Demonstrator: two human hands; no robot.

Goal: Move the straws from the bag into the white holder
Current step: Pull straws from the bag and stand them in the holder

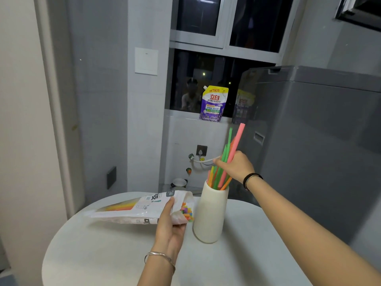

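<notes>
On the round white table [237, 261] in front of you stands the white holder [210, 215], upright, near the middle. Just beside it on the left lies the bag [132, 209], on its side, with the open mouth turned to the holder. Many straws in the bag [187, 212] remain there; their coloured ends show at the mouth.

Your left hand [170, 228] is closed around the bag near the mouth and keeps it steady. Your right hand [235, 165] is closed on a bunch of straws [225, 159], pink, green and orange, and their lower ends are already inside the holder.

I think the task is only partly done, and some things can go wrong from here. The holder is tall and narrow at the top, so if you push the bunch sideways when you let go, it may tip over. The straws lean to the right; if you open your hand too high, some may fall outside the rim. Also the bag mouth is open and low, so a small tilt of your left hand may let straws slide out on the table.
</notes>
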